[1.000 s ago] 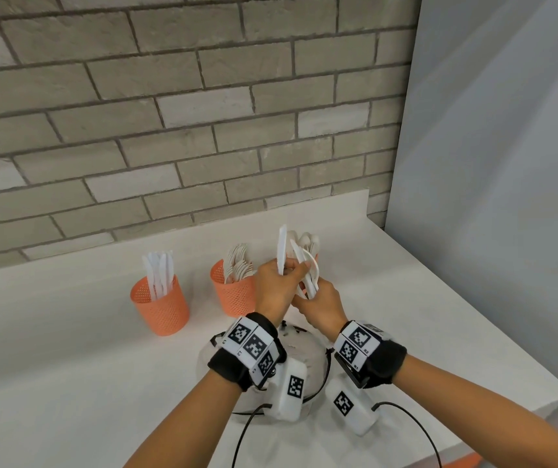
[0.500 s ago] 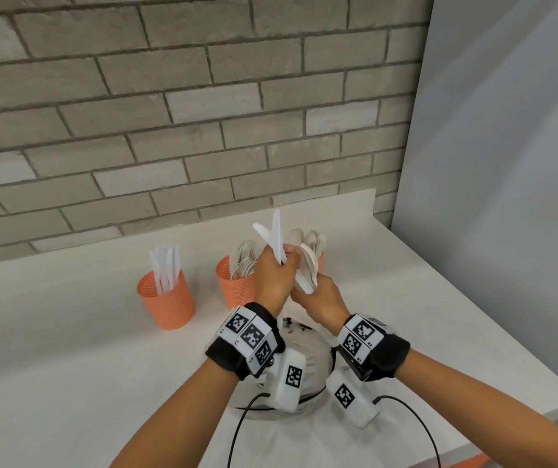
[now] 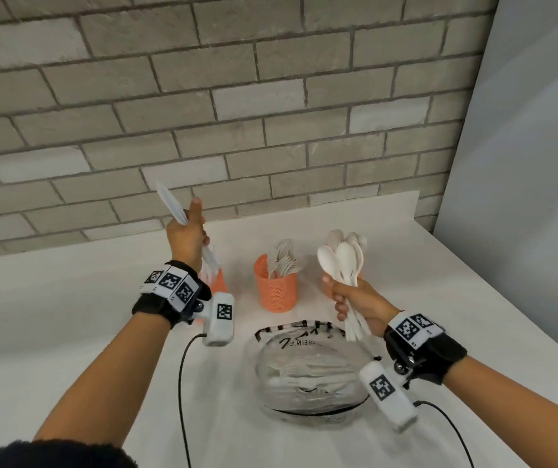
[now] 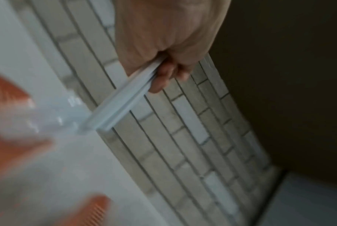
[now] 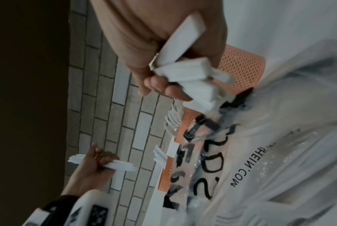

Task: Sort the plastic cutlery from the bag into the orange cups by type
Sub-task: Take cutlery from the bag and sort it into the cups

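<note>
- left hand (image 3: 184, 236) is up in the air over the left end of the white counter (image 3: 68, 332), fingers curled tight round a couple of white plastic knives (image 3: 171, 204), blades poking up and left toward the brick wall (image 3: 270, 96)
- from the left wrist cam you can see the knife handles (image 4: 121, 99) stacked flat together, sticking out the bottom of the fist
- right below that hand there's the left orange cup (image 3: 217, 280), mostly hidden by the hand and wrist strap, so can't really tell what's in it from the head view
- middle orange mesh cup (image 3: 275, 288) stands upright on the counter and is full of white forks (image 3: 284, 261), tines up
- clear plastic bag (image 3: 308, 376) with black print lies on the counter nearer the person than the cups, between the two forearms, and there's more white cutlery inside it
- right hand (image 3: 355, 304) holds a fanned bunch of white spoons (image 3: 341, 258) by the handles, fingers wrapped round them, bowls up, handle ends sticking out under the fist
- third orange cup (image 3: 358, 276) sits right behind that bunch, barely visible, with more spoon bowls (image 3: 335, 236) poking out above it
- grey wall panel (image 3: 524, 163) closes off the right side
</note>
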Action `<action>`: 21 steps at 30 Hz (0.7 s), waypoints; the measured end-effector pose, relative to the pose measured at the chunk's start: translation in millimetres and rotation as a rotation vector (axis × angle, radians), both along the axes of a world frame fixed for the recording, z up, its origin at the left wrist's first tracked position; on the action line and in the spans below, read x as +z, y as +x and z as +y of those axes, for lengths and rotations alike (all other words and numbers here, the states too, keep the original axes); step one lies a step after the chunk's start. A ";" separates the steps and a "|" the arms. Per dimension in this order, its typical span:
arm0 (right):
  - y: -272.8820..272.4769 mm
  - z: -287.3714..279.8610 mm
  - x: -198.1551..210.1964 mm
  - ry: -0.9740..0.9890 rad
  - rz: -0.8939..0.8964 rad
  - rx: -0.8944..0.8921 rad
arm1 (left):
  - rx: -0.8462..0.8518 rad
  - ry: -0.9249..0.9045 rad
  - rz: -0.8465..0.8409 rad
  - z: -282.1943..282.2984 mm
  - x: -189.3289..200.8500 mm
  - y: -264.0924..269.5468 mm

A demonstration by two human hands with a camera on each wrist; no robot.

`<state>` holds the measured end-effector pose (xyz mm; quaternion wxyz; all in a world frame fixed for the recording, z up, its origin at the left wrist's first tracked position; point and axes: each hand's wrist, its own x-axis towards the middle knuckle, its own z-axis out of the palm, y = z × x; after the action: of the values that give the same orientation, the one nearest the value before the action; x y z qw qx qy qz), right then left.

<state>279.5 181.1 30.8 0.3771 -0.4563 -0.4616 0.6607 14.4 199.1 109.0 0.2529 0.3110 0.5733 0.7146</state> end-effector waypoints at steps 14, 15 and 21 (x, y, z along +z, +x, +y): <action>-11.5 -0.1 0.1 0.010 -0.029 -0.124 | 0.054 -0.382 0.265 24.1 -86.0 -67.2; -11.3 -0.3 -0.3 0.005 -0.030 -0.116 | 0.041 -0.411 0.315 24.9 -90.4 -67.7; -12.7 -2.8 -1.3 -0.024 -0.030 -0.081 | 0.075 -0.435 0.467 25.5 -91.9 -59.1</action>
<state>266.8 178.3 29.5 0.3910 -0.4890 -0.4406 0.6433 -44.7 224.6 17.0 0.1485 0.3842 0.7661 0.4934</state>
